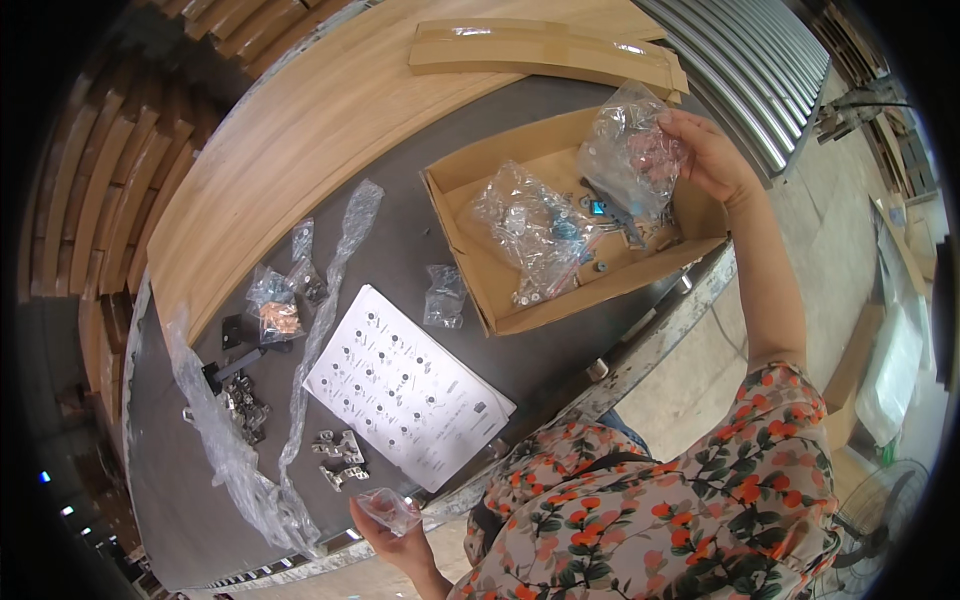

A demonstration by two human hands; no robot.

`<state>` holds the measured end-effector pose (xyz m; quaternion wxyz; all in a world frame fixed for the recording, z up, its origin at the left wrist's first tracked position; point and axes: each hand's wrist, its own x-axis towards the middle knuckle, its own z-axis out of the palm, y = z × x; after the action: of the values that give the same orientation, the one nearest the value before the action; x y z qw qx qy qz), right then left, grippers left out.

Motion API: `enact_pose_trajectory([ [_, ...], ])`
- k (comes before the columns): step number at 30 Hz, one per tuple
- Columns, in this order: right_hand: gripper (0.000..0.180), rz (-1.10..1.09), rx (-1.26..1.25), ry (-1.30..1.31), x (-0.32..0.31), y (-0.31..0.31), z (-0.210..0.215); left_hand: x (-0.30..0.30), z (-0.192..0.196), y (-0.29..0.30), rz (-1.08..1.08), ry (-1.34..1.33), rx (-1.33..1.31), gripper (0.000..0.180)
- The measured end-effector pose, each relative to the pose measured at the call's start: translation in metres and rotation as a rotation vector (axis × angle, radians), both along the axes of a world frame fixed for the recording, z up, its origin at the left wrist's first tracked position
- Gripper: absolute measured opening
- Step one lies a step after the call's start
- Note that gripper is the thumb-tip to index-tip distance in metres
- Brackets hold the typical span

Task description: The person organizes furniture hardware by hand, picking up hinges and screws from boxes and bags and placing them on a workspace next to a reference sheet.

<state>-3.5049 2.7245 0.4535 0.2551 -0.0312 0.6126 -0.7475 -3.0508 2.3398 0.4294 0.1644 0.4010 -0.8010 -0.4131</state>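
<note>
My right hand point(705, 155) is closed on a large clear plastic bag point(615, 140) and holds it over the right part of an open cardboard box point(590, 308). Another crumpled clear bag point(520, 215) lies inside the box, with small hardware in and around it. Beside it rest a dark tool-like piece with a blue patch point(598, 208) and loose small parts. Near the table's front edge, my left hand point(400, 545) pinches a small clear plastic bag point(388, 510); its contents, if any, cannot be made out. Just beyond that hand sit several metal hinge-like fittings point(340, 458).
Printed sheets point(410, 390) lie on the dark table point(540, 385). To their left are long plastic wrap strips point(220, 455), metal fittings point(243, 408) and small hardware bags point(278, 305). Wooden panels point(300, 150) and a long carton point(540, 50) border the far side; a roller conveyor point(745, 70) stands beyond.
</note>
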Motion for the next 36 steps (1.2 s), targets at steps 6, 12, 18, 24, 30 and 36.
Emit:
enact_pose_trajectory([
  [6, 0.026, -0.105, -0.169, -0.020, 0.012, -0.012, 0.001, -0.001, 0.002, 0.002, 0.024, 0.005, 0.015, 0.083],
  [12, 0.016, -0.193, 0.338, 0.512, 0.053, -0.052, 0.002, 0.005, -0.001, 0.000, 0.029, 0.034, 0.017, 0.084],
  [18, 0.035, 0.444, 0.790, 0.872, 0.103, -0.087, -0.046, 0.001, 0.000, 0.000, 0.031, 0.015, 0.065, 0.084],
  [24, 0.026, 0.286, 0.775, 0.623, 0.073, -0.068, -0.047, 0.015, -0.006, -0.009, 0.064, 0.003, -0.001, 0.084],
  [30, 0.034, 0.115, 1.031, 0.580, 0.031, -0.061, -0.044, 0.004, -0.003, -0.006, 0.065, 0.033, 0.060, 0.083],
  [36, 0.033, 0.227, 0.941, 0.592, 0.008, -0.069, -0.069, 0.015, -0.005, -0.010, 0.082, 0.134, 0.121, 0.085],
])
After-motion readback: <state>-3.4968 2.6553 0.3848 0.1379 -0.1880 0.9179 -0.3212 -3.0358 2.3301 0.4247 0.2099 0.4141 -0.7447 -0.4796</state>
